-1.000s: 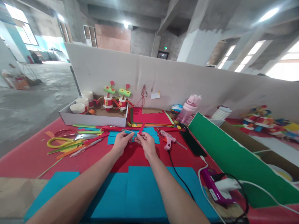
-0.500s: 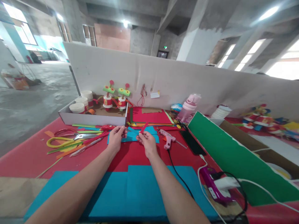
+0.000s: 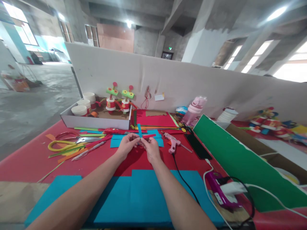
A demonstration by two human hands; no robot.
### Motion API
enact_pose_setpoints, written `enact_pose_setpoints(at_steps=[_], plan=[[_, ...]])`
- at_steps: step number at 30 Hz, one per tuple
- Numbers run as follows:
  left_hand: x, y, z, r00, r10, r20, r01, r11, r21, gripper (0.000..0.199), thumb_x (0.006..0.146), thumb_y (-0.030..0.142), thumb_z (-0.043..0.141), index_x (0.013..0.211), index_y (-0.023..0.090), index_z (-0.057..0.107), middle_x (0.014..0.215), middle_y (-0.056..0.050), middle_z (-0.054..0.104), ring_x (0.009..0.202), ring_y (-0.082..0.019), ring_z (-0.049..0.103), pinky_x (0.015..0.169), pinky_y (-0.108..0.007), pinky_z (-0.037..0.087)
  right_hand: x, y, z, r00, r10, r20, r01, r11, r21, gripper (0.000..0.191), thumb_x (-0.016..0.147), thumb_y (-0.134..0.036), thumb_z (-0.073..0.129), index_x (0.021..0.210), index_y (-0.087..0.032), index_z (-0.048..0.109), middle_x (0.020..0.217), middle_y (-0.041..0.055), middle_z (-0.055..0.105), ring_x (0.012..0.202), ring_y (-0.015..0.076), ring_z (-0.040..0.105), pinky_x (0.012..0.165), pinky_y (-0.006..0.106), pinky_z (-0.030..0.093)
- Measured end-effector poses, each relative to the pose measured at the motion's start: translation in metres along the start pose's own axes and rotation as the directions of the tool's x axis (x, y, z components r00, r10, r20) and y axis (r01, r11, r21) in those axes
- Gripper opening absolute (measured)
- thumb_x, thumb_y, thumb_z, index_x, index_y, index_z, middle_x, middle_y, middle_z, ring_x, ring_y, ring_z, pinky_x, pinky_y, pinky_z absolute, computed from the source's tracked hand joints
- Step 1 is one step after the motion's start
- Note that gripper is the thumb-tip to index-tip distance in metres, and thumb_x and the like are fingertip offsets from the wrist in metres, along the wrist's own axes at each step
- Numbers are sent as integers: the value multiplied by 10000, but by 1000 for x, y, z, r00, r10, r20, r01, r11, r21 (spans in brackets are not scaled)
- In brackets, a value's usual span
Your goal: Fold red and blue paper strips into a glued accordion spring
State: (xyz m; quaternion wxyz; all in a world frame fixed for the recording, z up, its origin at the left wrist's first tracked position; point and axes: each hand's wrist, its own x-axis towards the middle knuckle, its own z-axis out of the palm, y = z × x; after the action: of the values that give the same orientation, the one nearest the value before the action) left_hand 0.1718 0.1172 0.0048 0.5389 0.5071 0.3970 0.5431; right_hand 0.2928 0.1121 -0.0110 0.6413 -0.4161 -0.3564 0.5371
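Over the middle of the red table, my left hand [image 3: 127, 145] and my right hand [image 3: 150, 147] meet with fingertips pinched together. Between them a blue paper strip [image 3: 139, 129] points up and away, and a red paper strip [image 3: 150, 136] points to the right. The two strips meet at their ends under the fingertips, which hide the joint. My left hand pinches the blue strip; my right hand pinches the red one. Behind the hands lie blue paper pieces [image 3: 157, 141]. A pink hot glue gun [image 3: 173, 142] rests right of my right hand.
Scissors with yellow handles [image 3: 57, 147], a pen [image 3: 88, 151] and paper strips lie left. A shallow box [image 3: 96, 122] holds paper cups and two cup figures [image 3: 110, 103]. On the right are a phone [image 3: 198, 146], a purple power strip [image 3: 219, 191] with cords, and a green panel [image 3: 240, 166].
My left hand has moved right and slightly nearer, joining my right hand. The red strip has swung down to the right, and the blue strip now stands up between the fingertips.
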Motion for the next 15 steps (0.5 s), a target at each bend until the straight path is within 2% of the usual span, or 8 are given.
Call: enact_pose_setpoints(at_steps=[5,11,15], plan=[[-1,0,-1,1000,-18,15,18,1000,-6,303,636,379,755,768,131,641,621,-5,598,522,-94,512,488,-205,418,-5,-2,5,999,21,32,-23,998,52,341,557,-358,807,677,-174,545,633,-16,672,596,163,669,676,324,568],[0,-1,-4,999,-47,-4,47,998,-39,299,635,386,751,730,126,637,600,-8,587,500,-87,483,461,-205,409,-8,-6,7,995,14,97,-22,996,84,292,594,-338,797,721,-136,629,650,26,693,623,194,689,711,360,582],[0,1,-3,998,-65,-8,64,997,-49,300,605,372,771,723,129,637,578,3,582,497,-87,493,474,-204,404,-8,-6,7,995,8,102,-17,996,87,281,593,-333,795,732,-148,634,633,17,690,613,193,684,697,361,585]])
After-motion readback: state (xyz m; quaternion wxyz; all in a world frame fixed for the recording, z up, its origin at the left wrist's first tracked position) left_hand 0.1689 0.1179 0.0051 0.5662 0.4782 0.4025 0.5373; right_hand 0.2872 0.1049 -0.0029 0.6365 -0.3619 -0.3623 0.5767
